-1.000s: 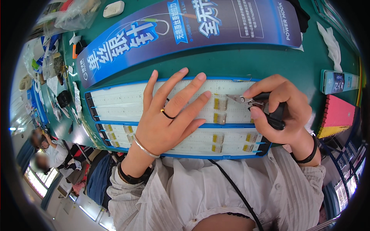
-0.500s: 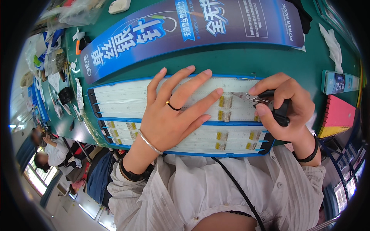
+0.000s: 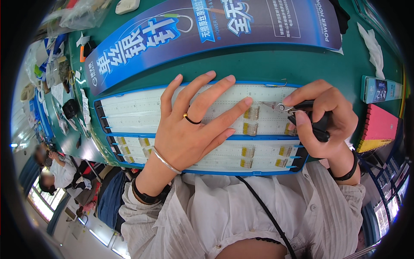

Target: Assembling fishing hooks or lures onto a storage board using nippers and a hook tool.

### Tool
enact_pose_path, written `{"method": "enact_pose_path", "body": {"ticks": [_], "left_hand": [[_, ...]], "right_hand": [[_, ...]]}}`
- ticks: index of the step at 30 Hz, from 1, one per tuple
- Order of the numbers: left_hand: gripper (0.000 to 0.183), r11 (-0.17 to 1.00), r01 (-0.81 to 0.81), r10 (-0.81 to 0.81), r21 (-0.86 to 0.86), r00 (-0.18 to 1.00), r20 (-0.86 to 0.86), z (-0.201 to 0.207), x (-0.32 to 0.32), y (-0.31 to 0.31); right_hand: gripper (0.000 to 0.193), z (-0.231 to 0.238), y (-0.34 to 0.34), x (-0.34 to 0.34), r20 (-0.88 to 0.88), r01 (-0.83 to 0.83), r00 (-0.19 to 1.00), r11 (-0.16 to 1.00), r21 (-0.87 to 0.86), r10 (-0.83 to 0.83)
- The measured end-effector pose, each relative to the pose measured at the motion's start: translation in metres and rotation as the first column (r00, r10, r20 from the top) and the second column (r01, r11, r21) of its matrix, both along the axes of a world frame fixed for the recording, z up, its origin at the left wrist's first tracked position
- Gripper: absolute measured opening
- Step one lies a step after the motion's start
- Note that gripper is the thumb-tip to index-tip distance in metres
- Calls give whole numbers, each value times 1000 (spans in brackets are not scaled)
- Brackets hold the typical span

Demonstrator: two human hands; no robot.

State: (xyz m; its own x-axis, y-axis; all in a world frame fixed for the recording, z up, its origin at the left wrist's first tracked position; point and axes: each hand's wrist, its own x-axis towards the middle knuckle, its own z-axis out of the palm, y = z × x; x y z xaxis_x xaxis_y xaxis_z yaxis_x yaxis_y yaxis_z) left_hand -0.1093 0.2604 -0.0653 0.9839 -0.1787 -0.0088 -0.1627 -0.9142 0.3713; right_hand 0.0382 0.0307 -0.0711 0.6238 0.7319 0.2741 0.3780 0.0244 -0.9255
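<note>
My left hand (image 3: 185, 125) lies palm down with its fingers spread over the white ruled panels of a long blue-framed case (image 3: 129, 108), opened out on the table. Its index fingertip rests beside a small bundle (image 3: 251, 113) of fine wire-like pieces with yellow ends. In my right hand (image 3: 334, 118) is a pair of small pliers (image 3: 271, 105) with black handles and thin metal jaws. Their tips point left, close to that fingertip and just above the bundle. More such bundles (image 3: 249, 129) lie in groups on both panels. My left palm covers part of the case.
Beyond the case, a long blue printed card (image 3: 181, 49) spans the green table (image 3: 215, 71). To the right are a crumpled white tissue (image 3: 373, 49), a teal box (image 3: 381, 90) and a pink and yellow stack (image 3: 379, 129). Clutter fills the far left; a person (image 3: 60, 175) sits there.
My right hand and the pliers have shifted slightly to the right, and the thumb has moved on the handles. The left hand keeps its spread pose. The whole view has shifted a little.
</note>
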Motion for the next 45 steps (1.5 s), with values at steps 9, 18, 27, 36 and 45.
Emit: {"method": "enact_pose_path", "body": {"ticks": [9, 18, 27, 36, 45], "left_hand": [[45, 1000, -15, 15, -24, 1000, 5, 1, 1, -1], [49, 991, -36, 43, -131, 998, 45, -3, -2, 3], [47, 991, -26, 36, -132, 996, 78, -5, -3, 1], [46, 990, -25, 36, -140, 996, 77, -7, -2, 3], [44, 990, -21, 34, -139, 995, 90, -7, -2, 2]], "right_hand": [[26, 0, 2, -2, -9, 2, 1000, 1000, -11, -2], [26, 0, -1, -3, -43, -39, 998, 999, -38, 37], [27, 2, 0, -3, -29, -20, 999, 1000, -10, 20], [27, 1, 1, 0, 31, -30, 999, 999, -42, 32], [27, 1, 1, 1, 50, -46, 998, 998, -42, 48]]}}
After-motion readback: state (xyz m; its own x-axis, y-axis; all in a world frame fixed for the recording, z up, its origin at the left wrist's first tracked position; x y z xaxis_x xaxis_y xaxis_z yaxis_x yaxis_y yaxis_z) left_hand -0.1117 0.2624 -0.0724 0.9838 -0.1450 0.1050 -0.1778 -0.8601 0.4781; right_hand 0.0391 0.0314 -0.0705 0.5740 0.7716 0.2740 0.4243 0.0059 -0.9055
